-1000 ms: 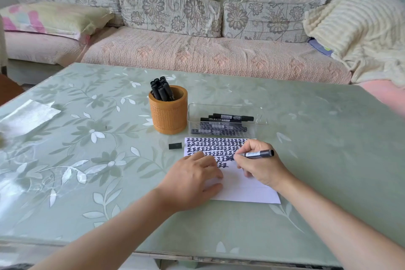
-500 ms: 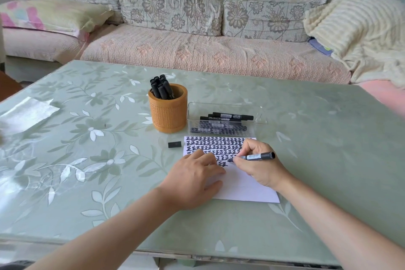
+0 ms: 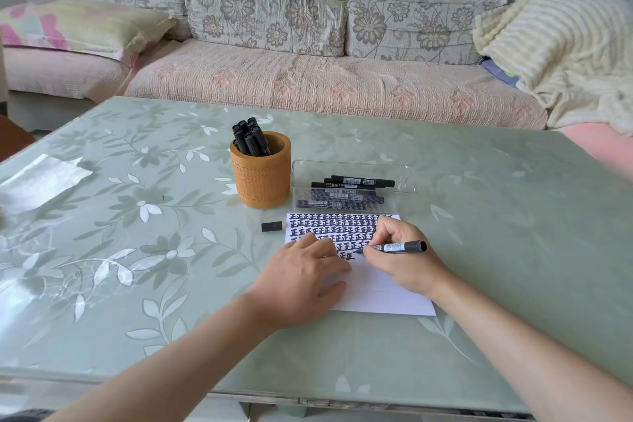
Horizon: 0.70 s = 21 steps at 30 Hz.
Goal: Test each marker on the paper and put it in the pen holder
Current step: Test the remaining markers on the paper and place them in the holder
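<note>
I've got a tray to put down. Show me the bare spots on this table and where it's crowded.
Bare: the table right of the clear box and paper; the far strip between pen holder and sofa; the left stretch between shiny sheet and pen holder. Crowded: the middle, with holder, box, black cap, paper, left hand, right hand holding marker.

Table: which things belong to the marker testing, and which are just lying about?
In the job: marker in the right hand, paper under the left hand, orange pen holder, clear tray of markers, loose black cap.
Lying about: shiny sheet, sofa cushions, cream blanket.
</note>
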Each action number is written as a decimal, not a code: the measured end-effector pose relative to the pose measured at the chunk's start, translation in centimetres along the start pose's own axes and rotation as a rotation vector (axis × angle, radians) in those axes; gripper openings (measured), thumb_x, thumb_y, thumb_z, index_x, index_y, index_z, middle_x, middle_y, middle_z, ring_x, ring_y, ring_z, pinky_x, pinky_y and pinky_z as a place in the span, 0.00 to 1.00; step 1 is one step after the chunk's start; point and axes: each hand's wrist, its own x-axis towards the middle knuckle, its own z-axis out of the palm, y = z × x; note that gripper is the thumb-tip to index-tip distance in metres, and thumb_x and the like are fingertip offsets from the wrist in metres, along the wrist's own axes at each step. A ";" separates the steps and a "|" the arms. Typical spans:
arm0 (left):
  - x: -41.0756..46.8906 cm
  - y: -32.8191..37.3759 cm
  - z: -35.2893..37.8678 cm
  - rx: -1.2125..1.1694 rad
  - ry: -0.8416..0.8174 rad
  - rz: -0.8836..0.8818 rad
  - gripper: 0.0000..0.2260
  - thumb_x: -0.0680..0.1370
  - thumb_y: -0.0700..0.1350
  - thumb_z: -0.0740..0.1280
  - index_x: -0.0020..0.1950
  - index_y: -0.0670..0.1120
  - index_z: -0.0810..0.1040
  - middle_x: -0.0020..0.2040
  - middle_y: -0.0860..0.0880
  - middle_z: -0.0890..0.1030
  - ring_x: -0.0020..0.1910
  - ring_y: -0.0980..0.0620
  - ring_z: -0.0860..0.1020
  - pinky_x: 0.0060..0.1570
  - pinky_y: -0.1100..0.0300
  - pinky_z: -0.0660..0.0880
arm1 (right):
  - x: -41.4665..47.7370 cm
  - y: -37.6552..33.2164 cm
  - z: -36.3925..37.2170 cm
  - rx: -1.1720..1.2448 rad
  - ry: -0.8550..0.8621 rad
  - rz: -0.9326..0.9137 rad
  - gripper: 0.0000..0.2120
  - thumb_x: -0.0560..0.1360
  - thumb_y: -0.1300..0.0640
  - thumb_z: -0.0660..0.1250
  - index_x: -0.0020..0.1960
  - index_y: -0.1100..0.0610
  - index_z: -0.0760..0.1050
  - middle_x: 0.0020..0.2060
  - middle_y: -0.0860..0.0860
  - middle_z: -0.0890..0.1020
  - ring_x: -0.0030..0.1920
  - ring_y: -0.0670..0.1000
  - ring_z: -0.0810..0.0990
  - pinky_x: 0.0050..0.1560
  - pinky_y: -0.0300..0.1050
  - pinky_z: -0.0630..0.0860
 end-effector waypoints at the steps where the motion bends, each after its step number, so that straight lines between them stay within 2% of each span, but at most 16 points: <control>1: 0.0 0.0 0.0 -0.002 0.000 0.000 0.11 0.75 0.56 0.64 0.54 0.58 0.80 0.46 0.56 0.74 0.43 0.52 0.71 0.40 0.59 0.70 | 0.0 0.0 0.0 -0.009 -0.008 -0.004 0.11 0.69 0.68 0.69 0.35 0.61 0.67 0.29 0.47 0.70 0.31 0.47 0.66 0.31 0.43 0.62; 4: 0.0 0.0 -0.1 -0.003 -0.002 0.000 0.11 0.75 0.56 0.64 0.55 0.57 0.79 0.46 0.56 0.75 0.43 0.52 0.71 0.40 0.59 0.70 | 0.0 -0.1 -0.2 -0.027 -0.037 -0.010 0.12 0.68 0.68 0.70 0.34 0.61 0.67 0.29 0.47 0.71 0.31 0.46 0.67 0.31 0.41 0.62; 8: 0.0 0.0 0.0 -0.006 -0.001 -0.001 0.11 0.75 0.56 0.63 0.55 0.57 0.80 0.47 0.56 0.75 0.43 0.52 0.71 0.40 0.58 0.71 | 0.1 0.0 -0.1 0.015 -0.032 -0.009 0.11 0.66 0.63 0.68 0.34 0.59 0.66 0.30 0.51 0.70 0.32 0.49 0.66 0.33 0.45 0.61; 12: 0.0 0.0 0.0 -0.008 0.000 -0.005 0.11 0.75 0.56 0.64 0.54 0.57 0.80 0.46 0.56 0.75 0.43 0.52 0.71 0.40 0.59 0.70 | 0.1 -0.1 0.0 0.004 -0.019 -0.014 0.10 0.65 0.61 0.67 0.33 0.58 0.65 0.29 0.48 0.69 0.31 0.48 0.66 0.32 0.44 0.61; 21: 0.0 0.0 -0.1 -0.006 -0.003 -0.003 0.11 0.75 0.56 0.63 0.55 0.57 0.79 0.47 0.57 0.74 0.43 0.52 0.71 0.40 0.60 0.69 | -0.1 -0.4 -0.3 0.016 -0.095 -0.015 0.11 0.69 0.69 0.69 0.35 0.64 0.68 0.29 0.46 0.70 0.30 0.45 0.66 0.30 0.39 0.61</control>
